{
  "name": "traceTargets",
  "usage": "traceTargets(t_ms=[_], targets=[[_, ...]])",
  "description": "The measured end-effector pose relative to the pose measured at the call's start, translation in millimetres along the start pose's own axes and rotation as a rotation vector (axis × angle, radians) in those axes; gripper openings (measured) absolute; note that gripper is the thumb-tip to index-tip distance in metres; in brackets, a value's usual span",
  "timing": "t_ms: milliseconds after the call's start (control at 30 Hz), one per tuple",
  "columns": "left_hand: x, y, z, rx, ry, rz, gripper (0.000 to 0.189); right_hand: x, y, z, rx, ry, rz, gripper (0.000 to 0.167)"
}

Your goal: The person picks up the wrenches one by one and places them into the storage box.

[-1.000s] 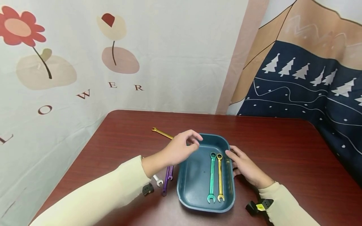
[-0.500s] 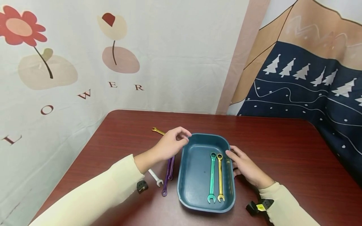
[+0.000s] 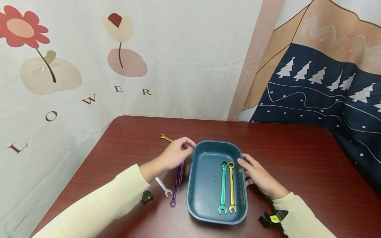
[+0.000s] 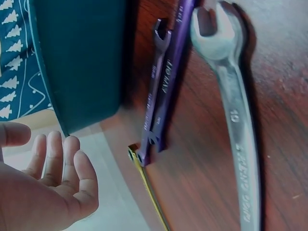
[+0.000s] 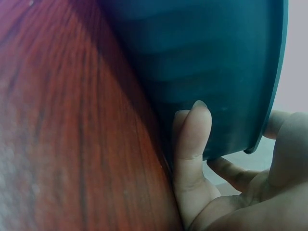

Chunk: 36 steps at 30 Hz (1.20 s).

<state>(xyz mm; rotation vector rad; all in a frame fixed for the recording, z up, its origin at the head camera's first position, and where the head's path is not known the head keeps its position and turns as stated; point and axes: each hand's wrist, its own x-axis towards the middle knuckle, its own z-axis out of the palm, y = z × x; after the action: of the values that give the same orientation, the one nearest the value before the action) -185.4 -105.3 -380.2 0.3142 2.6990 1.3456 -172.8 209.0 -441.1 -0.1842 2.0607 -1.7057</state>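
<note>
Fingers [image 4: 70,166] of the person's left hand [image 3: 174,155] bend loosely with nothing in them, beside the far left corner of a blue tray [image 3: 205,185]; whether the tips touch it, I can't tell. The right hand [image 3: 256,172] grasps the tray's opposite side, thumb at the rim, the other fingers against the outer wall. Inside, toward that side, a green wrench [image 3: 223,190] and a gold wrench [image 3: 232,186] lie side by side, nearly parallel. On the reddish-brown desk [image 3: 312,165], left of the tray, I see two purple wrenches [image 4: 158,86] close together, a silver wrench [image 4: 236,120] marked 10 next to them, and another gold one [image 3: 166,138] farther off, partly behind the left hand.
</note>
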Motion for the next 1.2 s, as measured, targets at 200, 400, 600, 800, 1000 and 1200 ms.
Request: traceTargets(t_ms=[200,400,600,800,1000,1200], targets=[[3.9,-9.3,0.4,0.036,0.012,-0.012,0.021,0.7,1,0,-0.001,-0.002,0.001,0.058],[7.6,-16.1,-0.2,0.063,0.004,-0.043,0.022,1.1,1,1,-0.003,-0.006,0.001,0.059],[11.0,-18.8,-0.3,0.075,0.011,-0.038,0.023,0.2,-1,1,0.001,-0.003,0.007,0.059],[13.5,-26.0,-2.2,0.098,0.004,-0.035,0.034,1.1,1,2,-0.005,-0.005,0.012,0.059],[18.2,-31.8,-3.9,0.152,-0.043,-0.059,0.046,1.8,3,2,-0.014,0.015,0.023,0.057],[24.9,-33.6,-6.2,0.22,-0.064,-0.074,0.053,0.8,2,0,-0.02,0.009,0.011,0.059]])
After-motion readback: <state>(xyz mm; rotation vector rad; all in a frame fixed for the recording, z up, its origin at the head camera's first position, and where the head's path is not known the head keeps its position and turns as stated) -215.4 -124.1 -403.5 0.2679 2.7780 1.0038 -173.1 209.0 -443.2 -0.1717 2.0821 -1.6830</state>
